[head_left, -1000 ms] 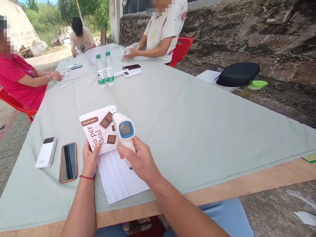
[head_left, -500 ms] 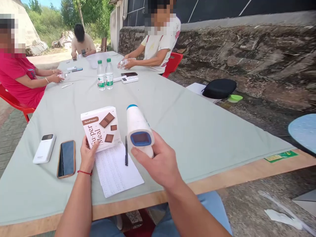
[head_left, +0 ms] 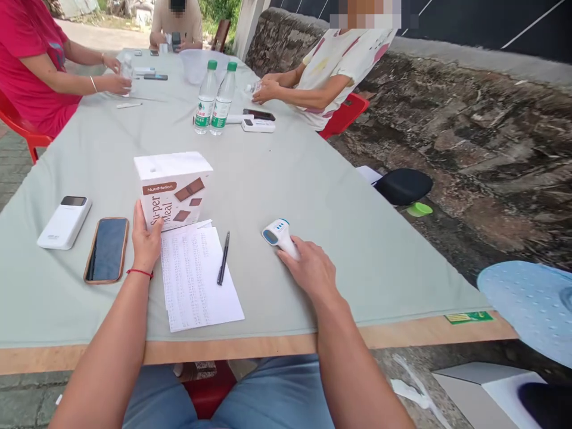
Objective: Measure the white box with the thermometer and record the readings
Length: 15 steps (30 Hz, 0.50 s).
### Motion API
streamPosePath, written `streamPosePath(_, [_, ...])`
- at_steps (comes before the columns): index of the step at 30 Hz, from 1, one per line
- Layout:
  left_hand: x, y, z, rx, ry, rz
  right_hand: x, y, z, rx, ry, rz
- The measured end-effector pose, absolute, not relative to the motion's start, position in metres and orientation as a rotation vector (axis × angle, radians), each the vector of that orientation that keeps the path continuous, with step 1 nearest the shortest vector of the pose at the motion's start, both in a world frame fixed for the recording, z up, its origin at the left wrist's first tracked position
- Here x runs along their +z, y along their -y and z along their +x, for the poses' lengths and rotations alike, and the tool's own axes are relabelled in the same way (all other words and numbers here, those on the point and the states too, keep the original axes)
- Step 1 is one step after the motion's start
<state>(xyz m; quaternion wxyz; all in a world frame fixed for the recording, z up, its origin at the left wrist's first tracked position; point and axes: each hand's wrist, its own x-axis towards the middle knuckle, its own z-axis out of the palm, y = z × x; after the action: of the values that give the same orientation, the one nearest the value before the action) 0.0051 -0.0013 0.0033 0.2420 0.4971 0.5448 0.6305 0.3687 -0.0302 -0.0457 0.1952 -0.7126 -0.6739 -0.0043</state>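
Note:
My left hand (head_left: 146, 238) grips the lower left edge of a white box (head_left: 174, 190) with chocolate pieces printed on it, which stands upright on the table. Around the handle of a white and blue infrared thermometer (head_left: 280, 235) my right hand (head_left: 313, 268) is closed; the thermometer lies low at the table surface, its screen end facing left. Between the two hands are handwritten paper sheets (head_left: 192, 292), with a black pen (head_left: 223, 259) resting on their right edge. A phone (head_left: 106, 250) in a brown case and a white power bank (head_left: 65, 222) lie left of my left hand.
Two water bottles (head_left: 221, 101) with green caps stand mid-table, beside a white device (head_left: 258, 126) and a dark phone (head_left: 259, 114). Behind them is a clear plastic basin (head_left: 196, 65). Three people sit around the table (head_left: 357, 256). A light blue hat-like item (head_left: 527, 298) is at the right.
My right hand has lowered the thermometer to the table, right of the pen. The box, tilted before in my left hand, now stands upright on the table. The view has tipped downward.

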Motion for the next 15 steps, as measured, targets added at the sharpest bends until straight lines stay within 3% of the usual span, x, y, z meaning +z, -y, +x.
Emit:
streamPosePath(5, [-0.004,0.003,0.003,1.56,-1.76,1.601,-0.022,0.037,0.343,-0.156,1.904,-1.736])
streamPosePath(10, [0.0,0.005,0.01,1.61,-1.935,1.47,0.005,0.025,0.296,0.069,2.412,-1.302])
streamPosePath(15, [0.013,0.025,0.027,1.6,-1.849,1.527,0.0,0.009,0.282,0.139,2.597,-1.242])
